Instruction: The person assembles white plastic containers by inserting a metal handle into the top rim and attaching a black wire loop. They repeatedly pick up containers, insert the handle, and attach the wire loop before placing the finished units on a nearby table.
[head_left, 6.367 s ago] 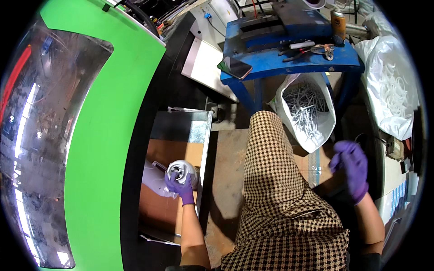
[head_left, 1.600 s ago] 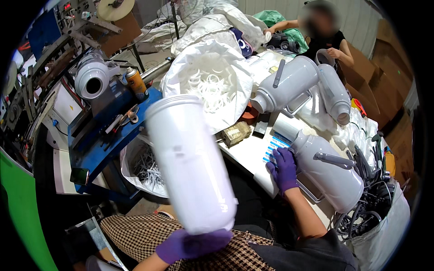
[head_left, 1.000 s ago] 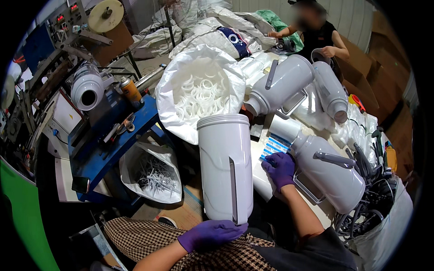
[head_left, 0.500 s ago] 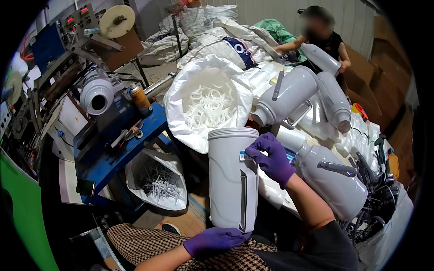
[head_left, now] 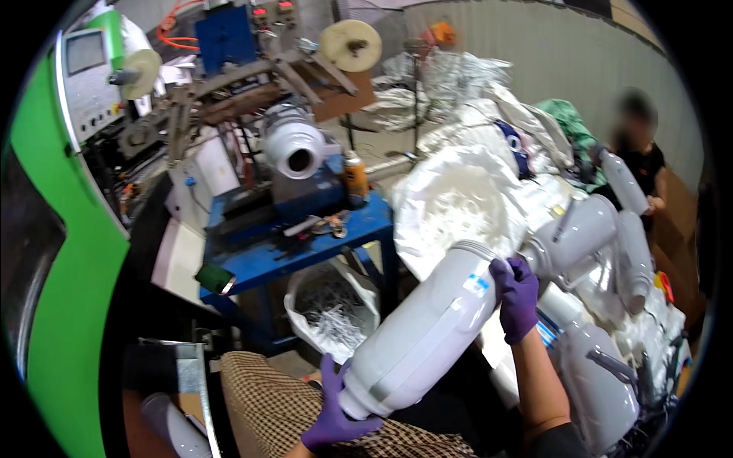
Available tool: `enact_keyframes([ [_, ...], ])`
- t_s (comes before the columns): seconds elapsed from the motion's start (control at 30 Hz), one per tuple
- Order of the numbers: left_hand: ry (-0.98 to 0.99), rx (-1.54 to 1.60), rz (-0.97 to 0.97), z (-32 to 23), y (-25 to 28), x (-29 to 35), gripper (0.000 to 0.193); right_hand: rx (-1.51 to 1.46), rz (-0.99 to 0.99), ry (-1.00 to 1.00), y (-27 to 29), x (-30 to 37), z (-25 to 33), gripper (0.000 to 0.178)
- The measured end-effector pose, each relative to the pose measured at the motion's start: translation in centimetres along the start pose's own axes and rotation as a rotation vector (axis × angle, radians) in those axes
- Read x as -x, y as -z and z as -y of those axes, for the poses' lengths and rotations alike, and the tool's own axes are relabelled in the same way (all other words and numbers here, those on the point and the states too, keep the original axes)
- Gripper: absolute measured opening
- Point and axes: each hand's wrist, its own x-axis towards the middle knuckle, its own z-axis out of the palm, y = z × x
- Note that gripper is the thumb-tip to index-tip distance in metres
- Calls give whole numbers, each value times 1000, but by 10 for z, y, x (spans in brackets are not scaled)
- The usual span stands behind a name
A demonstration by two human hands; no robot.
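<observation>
A light grey plastic thermos flask shell (head_left: 424, 328) lies aslant over my lap, its ridged wide rim up and to the right, its narrower neck down and to the left. My left hand (head_left: 336, 412), in a purple glove, cups that neck with thumb and fingers on either side. At the ridged rim my right hand (head_left: 518, 299), gloved alike, grips the edge beside a small blue-and-white label. Just beyond the right hand is another grey flask with a handle (head_left: 576, 237). The held shell's handle is out of sight.
A white sack of white rings (head_left: 412, 214) stands ahead, a smaller sack of white strips (head_left: 294, 305) below it. On the left are a blue bench (head_left: 305, 263), a machine bearing a grey flask (head_left: 294, 145) and a green machine (head_left: 69, 282). A co-worker (head_left: 660, 172) holds a flask at far right.
The shell has gone from upright to slanting, its rim leaning right and its handle turned from sight. My left hand has shifted round its lower end. The view has swung left.
</observation>
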Motion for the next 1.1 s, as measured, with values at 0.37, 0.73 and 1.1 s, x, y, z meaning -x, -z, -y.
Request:
enact_keyframes([
  [0.37,-185,291,-776,-56,73,66,75,1002,581,711,-329,-93,76,62],
  [0.73,-202,-426,-692,-155,147,-50,88,100,376,1169,-44,72,72,46],
  [1.1,-464,-2222,-185,-119,117,-379,50,-308,1250,619,-123,74,23,32],
])
